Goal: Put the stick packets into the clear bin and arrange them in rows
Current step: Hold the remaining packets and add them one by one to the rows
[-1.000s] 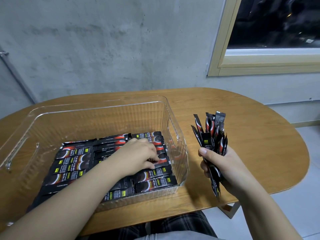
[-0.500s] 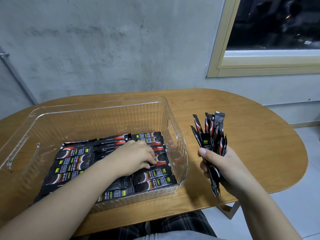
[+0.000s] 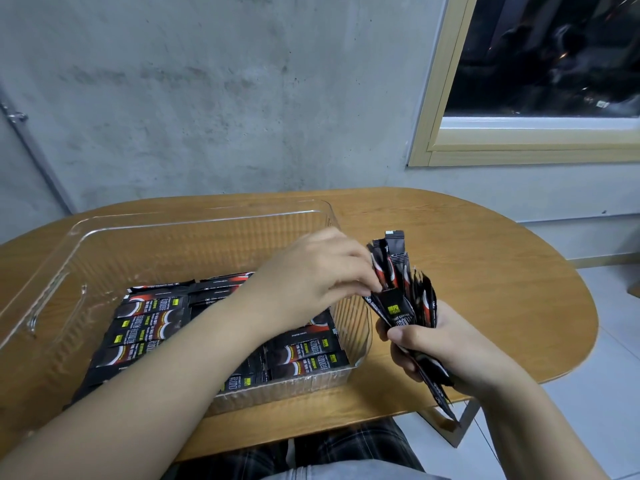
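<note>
A clear ribbed bin [image 3: 83, 237] sits on the left half of the wooden table. Several black-and-red stick packets [image 3: 149, 320] lie flat in rows on its floor. My right hand [image 3: 446, 348] grips an upright bundle of stick packets [image 3: 401, 282] just right of the bin. My left hand [image 3: 311, 275] is raised above the bin's right wall, and its fingertips pinch a packet at the left side of that bundle. My left forearm hides part of the rows in the bin.
The oval wooden table [image 3: 485, 258] stands against a grey concrete wall. A window with a pale frame [image 3: 519, 147] is at the upper right. The table's metal leg [image 3: 460, 431] and a tiled floor show below the right edge.
My left hand has lifted off the rows in the bin and moved right to the bundle in my right hand, where it now pinches a packet. The bundle has hardly moved.
</note>
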